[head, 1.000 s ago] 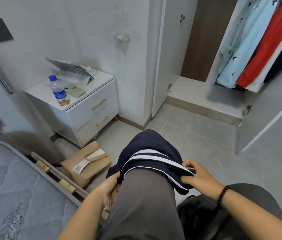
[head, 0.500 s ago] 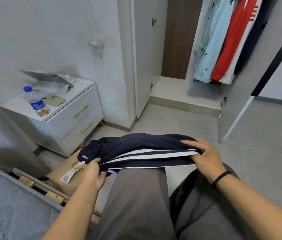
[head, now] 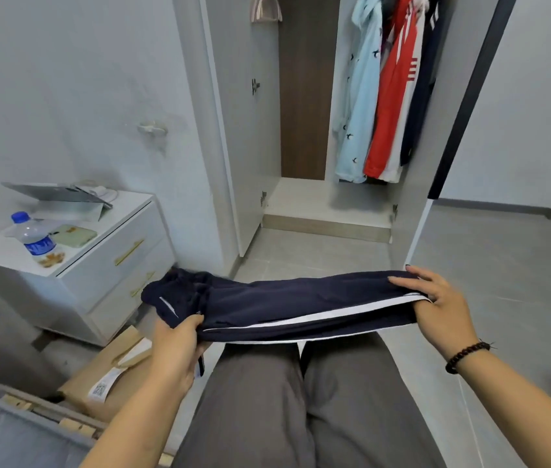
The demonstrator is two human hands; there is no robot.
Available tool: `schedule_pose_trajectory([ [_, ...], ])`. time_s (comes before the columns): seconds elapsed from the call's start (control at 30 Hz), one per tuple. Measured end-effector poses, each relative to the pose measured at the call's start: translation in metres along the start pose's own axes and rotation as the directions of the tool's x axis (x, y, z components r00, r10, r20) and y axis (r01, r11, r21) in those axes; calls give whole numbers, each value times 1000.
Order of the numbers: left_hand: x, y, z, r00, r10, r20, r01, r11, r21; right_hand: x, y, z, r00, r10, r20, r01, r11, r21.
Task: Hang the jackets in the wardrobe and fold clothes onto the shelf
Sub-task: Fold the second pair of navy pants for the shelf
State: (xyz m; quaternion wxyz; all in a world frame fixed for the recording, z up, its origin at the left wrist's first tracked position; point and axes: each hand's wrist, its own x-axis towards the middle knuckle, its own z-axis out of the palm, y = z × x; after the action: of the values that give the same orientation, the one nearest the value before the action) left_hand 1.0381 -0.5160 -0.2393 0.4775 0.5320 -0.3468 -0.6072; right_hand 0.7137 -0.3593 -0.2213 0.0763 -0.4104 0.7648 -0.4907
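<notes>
Navy garment [head: 284, 302], white stripes

open floor [head: 318, 261] leads to the wardrobe [head: 304, 96]; hung jackets [head: 385, 96] crowd its right side.

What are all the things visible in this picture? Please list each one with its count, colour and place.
navy garment: 1, navy with white stripes, stretched across the lap
hanging jackets: several, light blue, red, dark navy, in the wardrobe
wardrobe: 1, white, doors open, ahead
nightstand: 1, white with gold handles, left
water bottle: 1, clear with blue cap, on the nightstand
phone: 1, pale green, beside the bottle
paper package: 1, brown, on the floor
left hand: grips the garment's left end
right hand: holds the right end
</notes>
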Motion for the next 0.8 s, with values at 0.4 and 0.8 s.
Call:
schedule_pose_trajectory([
  [0.4,6,-21,-30,979,-191,-69,198,974,107,-51,37,3,997,76,20,-78,990,121],
  [0.8,15,14,-7,960,-279,3,-18,-50,999,-57,53,-24,979,118,167,-119,993,-2],
])
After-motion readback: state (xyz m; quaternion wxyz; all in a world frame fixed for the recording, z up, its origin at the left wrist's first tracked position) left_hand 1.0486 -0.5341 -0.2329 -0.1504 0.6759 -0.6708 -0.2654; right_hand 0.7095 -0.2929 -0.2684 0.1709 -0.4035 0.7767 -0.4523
